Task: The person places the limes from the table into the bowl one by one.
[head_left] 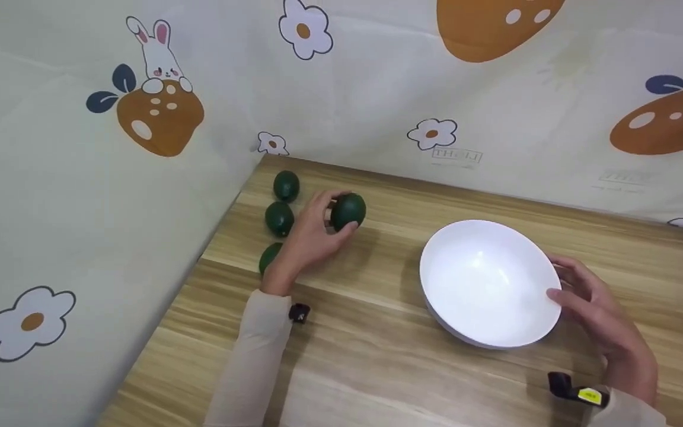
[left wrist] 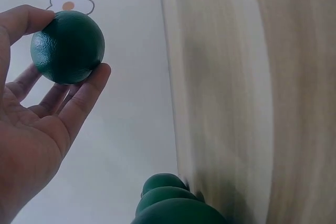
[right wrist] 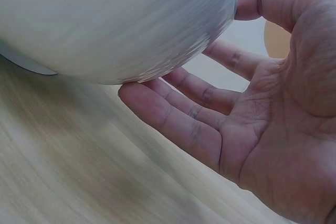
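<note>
My left hand (head_left: 315,237) pinches a dark green avocado (head_left: 350,212) between thumb and fingers, above the left part of the table. The left wrist view shows the same avocado (left wrist: 68,47) held at the fingertips, clear of the tabletop. Beside that hand, several more avocados, such as the far one (head_left: 286,186), lie in a row; the nearest (head_left: 269,257) is partly hidden by the wrist. On the right, my right hand (head_left: 599,311) holds a white bowl (head_left: 490,284) by its side, thumb at the rim and fingers against the outer wall (right wrist: 131,24). Nothing lies inside the bowl.
The wooden table (head_left: 365,362) meets a cloth-covered wall (head_left: 365,95) at the back and another (head_left: 80,237) along its left edge. Both carry printed flowers and fruit. Each wrist wears a small black device, the left one (head_left: 299,313) showing at the sleeve.
</note>
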A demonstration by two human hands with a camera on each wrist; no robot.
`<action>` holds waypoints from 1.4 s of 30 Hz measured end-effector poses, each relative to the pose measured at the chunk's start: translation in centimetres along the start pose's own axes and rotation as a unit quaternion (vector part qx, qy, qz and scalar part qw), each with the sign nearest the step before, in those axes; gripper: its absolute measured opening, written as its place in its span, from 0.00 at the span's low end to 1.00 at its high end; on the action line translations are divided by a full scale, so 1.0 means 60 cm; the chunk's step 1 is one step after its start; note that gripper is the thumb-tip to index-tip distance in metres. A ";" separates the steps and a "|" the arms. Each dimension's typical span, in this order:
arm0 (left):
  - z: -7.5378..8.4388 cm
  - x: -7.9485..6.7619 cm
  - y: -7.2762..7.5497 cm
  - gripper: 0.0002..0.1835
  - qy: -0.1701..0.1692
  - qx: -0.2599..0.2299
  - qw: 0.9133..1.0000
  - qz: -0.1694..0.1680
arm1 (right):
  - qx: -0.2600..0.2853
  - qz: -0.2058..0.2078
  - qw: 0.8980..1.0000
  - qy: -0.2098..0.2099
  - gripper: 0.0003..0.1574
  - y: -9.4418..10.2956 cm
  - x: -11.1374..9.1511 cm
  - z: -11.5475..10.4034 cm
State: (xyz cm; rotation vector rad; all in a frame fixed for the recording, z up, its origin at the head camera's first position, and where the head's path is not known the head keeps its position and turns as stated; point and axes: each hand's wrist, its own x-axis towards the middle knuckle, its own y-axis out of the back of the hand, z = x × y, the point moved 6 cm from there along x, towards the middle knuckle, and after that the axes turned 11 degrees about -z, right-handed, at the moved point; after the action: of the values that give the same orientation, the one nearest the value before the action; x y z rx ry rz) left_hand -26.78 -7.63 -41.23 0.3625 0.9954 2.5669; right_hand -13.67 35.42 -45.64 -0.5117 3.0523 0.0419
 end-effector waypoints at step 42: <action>0.040 0.006 0.013 0.29 -0.029 -0.054 0.998 -0.001 | 0.018 0.005 1.000 0.010 0.30 -0.001 0.003 -0.001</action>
State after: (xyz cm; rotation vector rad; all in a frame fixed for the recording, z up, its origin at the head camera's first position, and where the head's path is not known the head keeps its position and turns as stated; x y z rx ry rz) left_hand -26.40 -6.60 -38.92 0.4025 0.8319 2.5795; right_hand -13.81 35.29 -45.59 -0.4987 3.0679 -0.0170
